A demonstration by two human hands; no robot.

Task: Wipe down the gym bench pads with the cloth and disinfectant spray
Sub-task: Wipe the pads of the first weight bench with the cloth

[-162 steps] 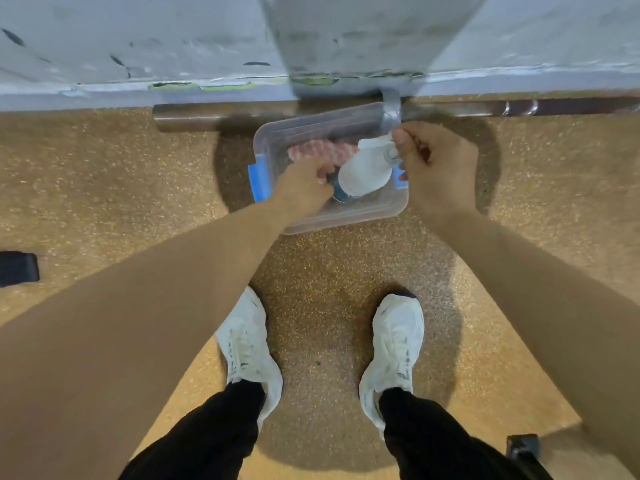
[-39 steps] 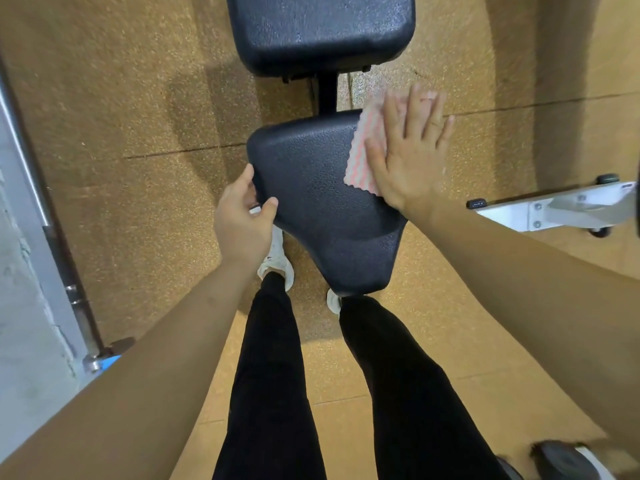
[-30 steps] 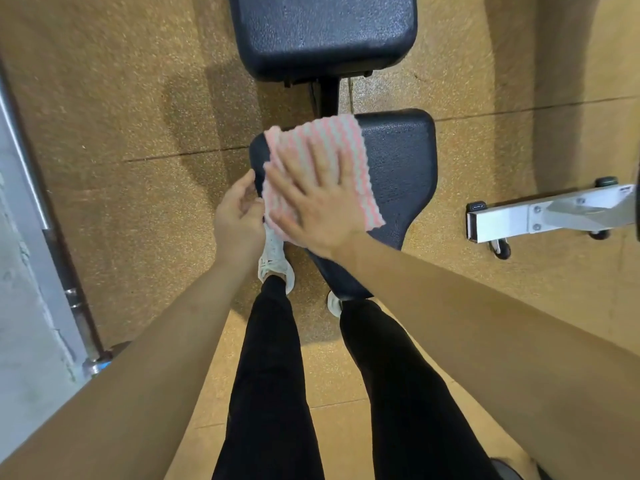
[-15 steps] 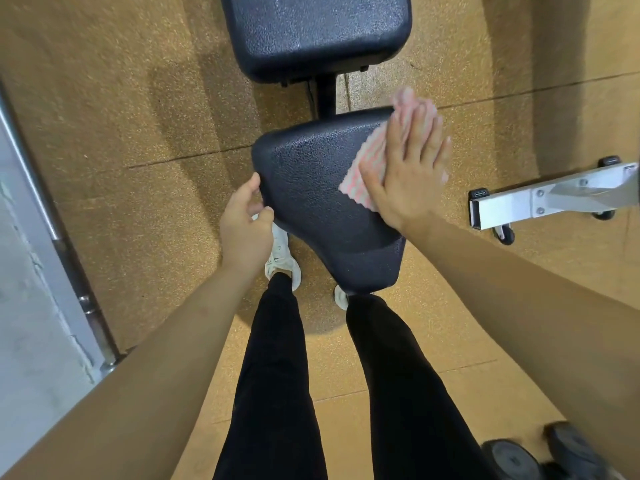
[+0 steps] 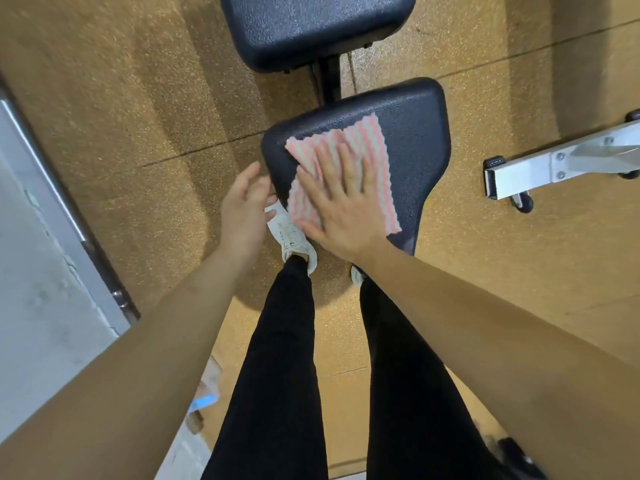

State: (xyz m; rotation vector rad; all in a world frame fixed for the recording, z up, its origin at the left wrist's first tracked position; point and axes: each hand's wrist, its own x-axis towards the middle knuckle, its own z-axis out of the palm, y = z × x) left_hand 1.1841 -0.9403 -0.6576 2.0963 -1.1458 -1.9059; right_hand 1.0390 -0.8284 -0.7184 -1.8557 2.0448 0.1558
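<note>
The black seat pad of the gym bench is right in front of my legs. A pink-and-white striped cloth lies spread on its left half. My right hand presses flat on the cloth with straight, spread fingers. My left hand hovers at the pad's left edge, fingers relaxed and loosely open, holding nothing. The black back pad lies beyond, joined by a dark post. No spray bottle is in view.
Speckled tan rubber floor surrounds the bench. A white metal frame leg with small wheels lies at the right. A grey wall with a pipe runs along the left. A dark weight sits at the bottom right.
My right hand has swept the cloth from the pad's far right corner back to its left half. My left hand has let go of the pad's left edge and opened.
</note>
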